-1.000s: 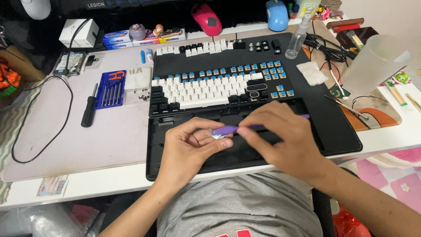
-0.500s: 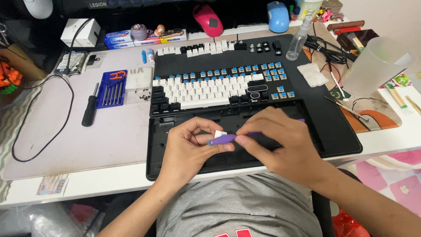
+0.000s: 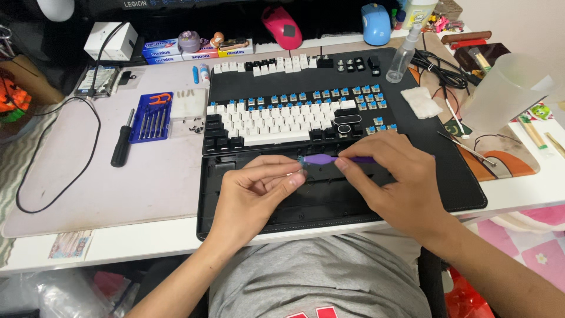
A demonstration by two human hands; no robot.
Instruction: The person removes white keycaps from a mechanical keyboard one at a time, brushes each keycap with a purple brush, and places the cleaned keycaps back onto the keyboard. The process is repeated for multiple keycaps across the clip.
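Note:
My right hand (image 3: 395, 184) grips a purple-handled small brush (image 3: 323, 159), its bristle tip pointing left. My left hand (image 3: 254, 194) pinches a small white keycap (image 3: 296, 174) between thumb and fingers, right at the brush tip. Both hands hover over an empty black keyboard case (image 3: 329, 200) at the desk's front edge. Behind it lies a keyboard (image 3: 282, 121) with white and black keycaps and several bare blue switches.
A row of loose keycaps (image 3: 276, 63) lies at the back of the black desk mat (image 3: 453, 171). A blue screwdriver set (image 3: 151, 116) and black screwdriver (image 3: 123, 144) lie left. Spray bottle (image 3: 402, 54), white cloth (image 3: 421, 102), frosted plastic cup (image 3: 505, 91) and cables stand right.
My hands stayed over the case. The left hand turned the keycap slightly and the brush shifted a little against it.

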